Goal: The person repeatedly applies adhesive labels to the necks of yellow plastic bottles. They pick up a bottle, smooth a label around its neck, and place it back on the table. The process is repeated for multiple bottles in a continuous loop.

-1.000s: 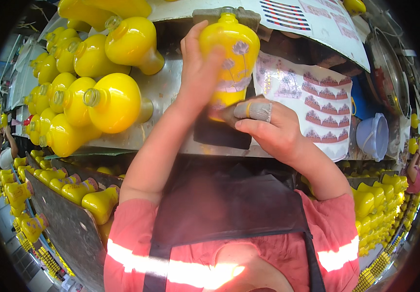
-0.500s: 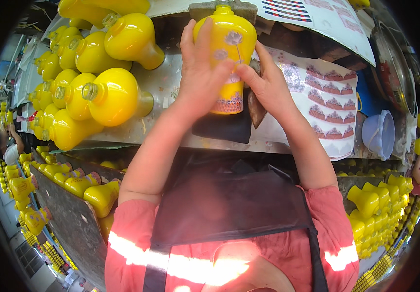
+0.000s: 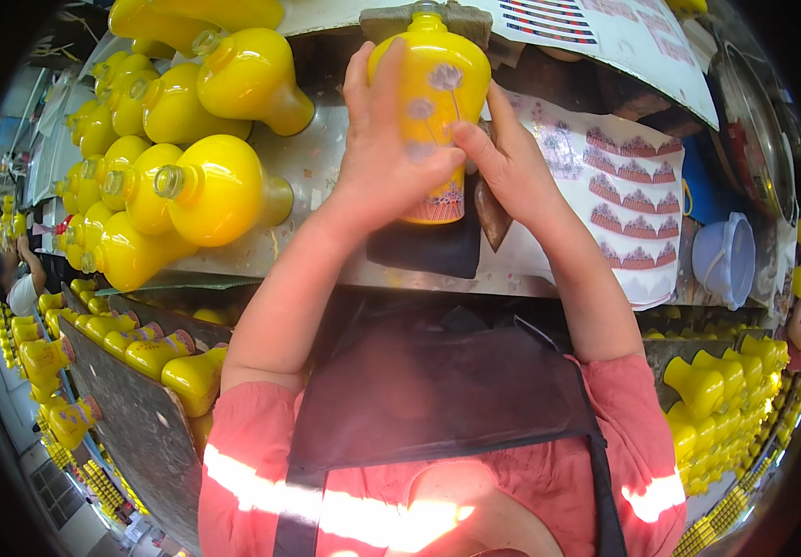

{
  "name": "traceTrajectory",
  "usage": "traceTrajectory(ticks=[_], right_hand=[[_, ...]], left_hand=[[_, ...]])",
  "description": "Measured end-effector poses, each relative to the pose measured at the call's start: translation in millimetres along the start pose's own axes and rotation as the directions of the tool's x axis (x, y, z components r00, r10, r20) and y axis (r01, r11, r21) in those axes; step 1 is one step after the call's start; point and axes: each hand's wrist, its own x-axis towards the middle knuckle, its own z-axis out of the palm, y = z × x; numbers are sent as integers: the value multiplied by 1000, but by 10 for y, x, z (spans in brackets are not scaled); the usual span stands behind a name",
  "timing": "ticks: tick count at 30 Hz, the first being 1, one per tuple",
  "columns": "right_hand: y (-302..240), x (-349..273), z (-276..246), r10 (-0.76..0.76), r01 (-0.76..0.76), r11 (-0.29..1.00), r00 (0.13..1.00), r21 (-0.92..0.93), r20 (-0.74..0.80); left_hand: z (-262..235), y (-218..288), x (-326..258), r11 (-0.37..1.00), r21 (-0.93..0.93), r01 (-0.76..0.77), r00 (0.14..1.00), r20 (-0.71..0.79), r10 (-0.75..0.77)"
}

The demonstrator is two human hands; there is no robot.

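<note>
A glossy yellow bottle (image 3: 439, 97) with a clear neck lies tilted on its back, neck away from me. Grey lotus flowers and a patterned pink band near its base decorate it. My left hand (image 3: 377, 153) wraps its left side, thumb lying across the lower body. On the other side, my right hand (image 3: 516, 167) grips the bottle's edge, its thumb pressed near the flower stems. A brown pointed piece (image 3: 491, 213) shows beneath the right hand; whether that hand holds it cannot be told. Under the bottle's base is a dark pad (image 3: 424, 255), and a grey block (image 3: 475, 23) is behind its neck.
Plain yellow bottles (image 3: 219, 190) lie stacked on the metal bench at left. A sheet of printed decals (image 3: 637, 186) lies at right, beside a pale blue bucket (image 3: 725, 260). More yellow bottles (image 3: 707, 381) fill racks on both sides below. People work at both far edges.
My left thumb has slid down from the flower stems toward the bottle's lower part. The bottle stays in almost the same place between both hands.
</note>
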Motion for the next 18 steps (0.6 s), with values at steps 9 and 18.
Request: traceTrajectory(ticks=[9, 18], right_hand=[[-4, -3, -93, 53, -57, 998, 993, 34, 102], [78, -6, -168, 65, -86, 990, 980, 110, 188]], left_hand=[[9, -93, -24, 999, -20, -48, 999, 1, 48], [24, -25, -23, 1000, -9, -5, 1000, -24, 5]])
